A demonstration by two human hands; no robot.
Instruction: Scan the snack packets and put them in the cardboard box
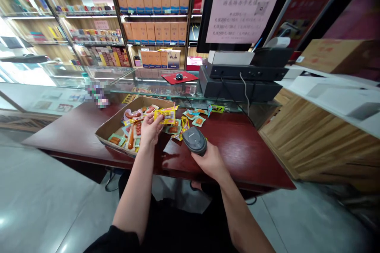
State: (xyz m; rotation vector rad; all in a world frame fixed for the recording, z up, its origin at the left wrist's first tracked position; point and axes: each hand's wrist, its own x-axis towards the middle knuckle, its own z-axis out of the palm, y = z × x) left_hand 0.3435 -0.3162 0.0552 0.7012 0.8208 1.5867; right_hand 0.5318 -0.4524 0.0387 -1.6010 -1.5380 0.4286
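A yellow snack packet [168,116] is pinched in the fingers of my left hand [151,128], over the right side of a cardboard box [103,133]. The box holds several packaged sausages and snacks. My right hand [212,159] is wrapped round the handle of a dark grey barcode scanner [194,140], whose head points up and left toward the packets. Another yellow packet [185,123] lies on the table just beyond the scanner. Small clear packets with orange-brown contents [198,121] lie behind it on the dark red table [237,146].
Behind the table stands a glass counter [142,83] with a mouse on a red mat [169,78]. A monitor bearing a pink paper sign [242,16] and black machines [237,87] stand at the back right. A wooden cabinet [291,134] borders the right side.
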